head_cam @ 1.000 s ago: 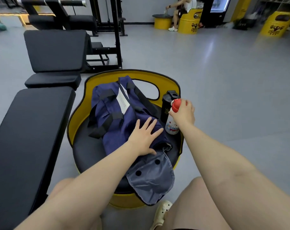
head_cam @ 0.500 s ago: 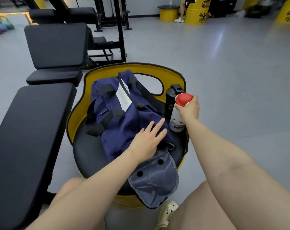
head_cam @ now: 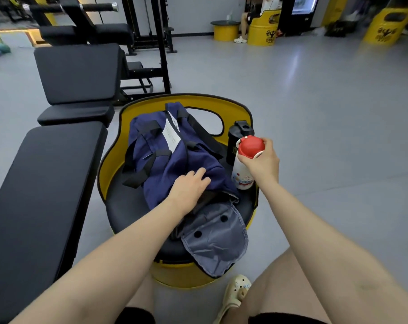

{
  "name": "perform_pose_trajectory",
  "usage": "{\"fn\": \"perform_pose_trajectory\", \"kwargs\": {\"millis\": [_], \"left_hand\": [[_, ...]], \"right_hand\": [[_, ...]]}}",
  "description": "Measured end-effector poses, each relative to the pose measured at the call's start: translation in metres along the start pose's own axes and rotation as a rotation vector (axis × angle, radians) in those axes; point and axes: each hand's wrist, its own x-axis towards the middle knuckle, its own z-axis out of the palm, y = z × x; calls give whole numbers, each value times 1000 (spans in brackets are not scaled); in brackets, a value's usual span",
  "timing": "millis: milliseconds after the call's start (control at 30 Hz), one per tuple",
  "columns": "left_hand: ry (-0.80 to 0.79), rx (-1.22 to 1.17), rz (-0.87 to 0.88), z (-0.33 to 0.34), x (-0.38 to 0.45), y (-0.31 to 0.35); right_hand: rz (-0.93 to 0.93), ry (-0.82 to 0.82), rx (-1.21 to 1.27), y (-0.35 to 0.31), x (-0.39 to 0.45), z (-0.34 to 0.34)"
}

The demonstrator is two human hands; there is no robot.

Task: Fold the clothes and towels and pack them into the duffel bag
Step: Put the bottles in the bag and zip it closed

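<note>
Hands at work: left hand (head_cam: 190,186) w/ curled fingers steadies navy duffel bag (head_cam: 172,157) on yellow seat (head_cam: 133,127), right hand (head_cam: 260,161) grips red-capped bottle (head_cam: 243,169), prob. to pack it.

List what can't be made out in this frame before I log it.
- Duffel bag interior: head view, hidden by its own fabric and the left hand.
- Black bottle: lower part hidden behind the white bottle.
- White tag: print too small to read.
- Bench: cut off at left edge.

white tag (head_cam: 172,134) on duffel bag (head_cam: 175,160), print too blurred to read; no other text legible
</note>
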Motion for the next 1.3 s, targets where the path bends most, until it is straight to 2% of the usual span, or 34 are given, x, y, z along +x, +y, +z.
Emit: {"fn": "perform_pose_trajectory", "kwargs": {"millis": [67,400,833,1000,1133,1300], "left_hand": [[-56,-27,-50,-11,0,-7],[-58,-87,-125,-21,-5,-17],[61,-130,-77,14,2,-9],[136,-315,-159,17,13,-13],[185,-465,-237,24,16,-18],[214,-522,-274,20,22,-22]], "right_hand": [[-20,13,19,-3,-15,-11],[-122,-24,26,-15,-81,-37],[-134,-82,132,-4,-113,12],[-135,-129,121,11,-105,28],[-149,-230,125,18,-97,34],[-179,-308,113,19,-93,36]]}}
